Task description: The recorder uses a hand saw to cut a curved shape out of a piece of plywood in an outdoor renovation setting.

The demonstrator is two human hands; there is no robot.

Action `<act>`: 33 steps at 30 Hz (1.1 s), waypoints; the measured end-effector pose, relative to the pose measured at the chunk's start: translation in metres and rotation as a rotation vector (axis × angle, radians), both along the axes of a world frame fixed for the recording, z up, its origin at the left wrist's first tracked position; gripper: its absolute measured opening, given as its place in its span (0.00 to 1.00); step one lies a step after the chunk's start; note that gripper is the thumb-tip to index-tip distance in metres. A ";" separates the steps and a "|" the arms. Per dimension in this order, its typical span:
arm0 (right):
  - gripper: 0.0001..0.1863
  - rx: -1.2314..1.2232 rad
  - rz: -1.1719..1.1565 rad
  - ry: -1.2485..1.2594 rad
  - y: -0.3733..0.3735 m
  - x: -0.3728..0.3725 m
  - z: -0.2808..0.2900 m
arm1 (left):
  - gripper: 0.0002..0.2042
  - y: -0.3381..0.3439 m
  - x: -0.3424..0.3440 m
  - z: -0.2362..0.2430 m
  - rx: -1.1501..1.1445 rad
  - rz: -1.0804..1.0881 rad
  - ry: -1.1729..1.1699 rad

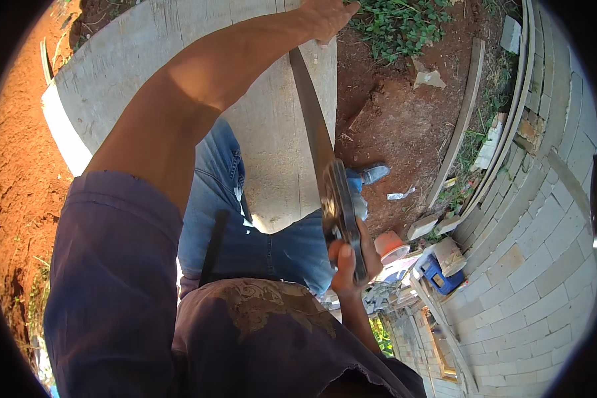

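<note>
A large pale wooden board [265, 166] stretches away in front of me, over and between my legs. My right hand [353, 260] is wrapped round the dark handle of a handsaw [314, 116]. Its long blade points away from me and lies along the board's right side. The blade's far end reaches close to my left hand, and whether its teeth sit in the wood cannot be made out. My left arm crosses over the board. At the far right edge my left hand [326, 20] rests on the wood with fingers spread, partly cut off by the picture's top.
Reddish soil surrounds the board, with green plants [401, 26] at the far right. A long plank [459, 126] lies beside a grey block wall [530, 265]. Near the wall stand an orange bucket [390, 245] and a blue container [441, 275]. My shoe [376, 174] is right of the board.
</note>
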State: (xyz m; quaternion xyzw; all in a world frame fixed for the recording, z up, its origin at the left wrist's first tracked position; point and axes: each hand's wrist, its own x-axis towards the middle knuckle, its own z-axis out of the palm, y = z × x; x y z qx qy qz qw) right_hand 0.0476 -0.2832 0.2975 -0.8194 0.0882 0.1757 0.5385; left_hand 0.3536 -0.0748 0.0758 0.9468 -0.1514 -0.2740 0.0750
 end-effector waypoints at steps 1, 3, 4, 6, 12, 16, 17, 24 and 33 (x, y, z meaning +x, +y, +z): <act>0.22 -0.059 0.059 -0.100 0.020 0.027 -0.065 | 0.55 0.001 -0.001 -0.024 -0.010 0.015 -0.057; 0.19 0.061 0.001 -0.150 0.079 0.110 -0.145 | 0.52 -0.022 0.011 -0.026 -0.054 0.003 -0.139; 0.19 0.059 -0.014 -0.162 0.079 0.114 -0.150 | 0.50 -0.022 0.011 -0.008 -0.069 -0.046 -0.053; 0.20 0.107 -0.060 -0.035 0.073 0.105 -0.136 | 0.47 -0.016 -0.002 0.004 -0.081 -0.084 0.064; 0.25 -0.135 0.070 -0.052 -0.026 -0.044 0.035 | 0.39 0.006 -0.004 -0.014 -0.016 0.133 -0.035; 0.23 -0.115 0.074 -0.100 0.015 0.014 -0.057 | 0.37 -0.008 0.010 -0.024 -0.090 0.089 -0.122; 0.21 -0.051 0.061 -0.157 0.043 0.054 -0.111 | 0.40 -0.021 0.014 -0.028 -0.029 0.018 -0.085; 0.25 -0.120 0.070 -0.061 -0.009 -0.012 -0.029 | 0.59 0.007 0.002 -0.017 0.001 -0.016 -0.039; 0.19 0.101 -0.003 -0.203 0.070 0.100 -0.152 | 0.60 -0.019 0.005 -0.016 -0.038 -0.025 -0.113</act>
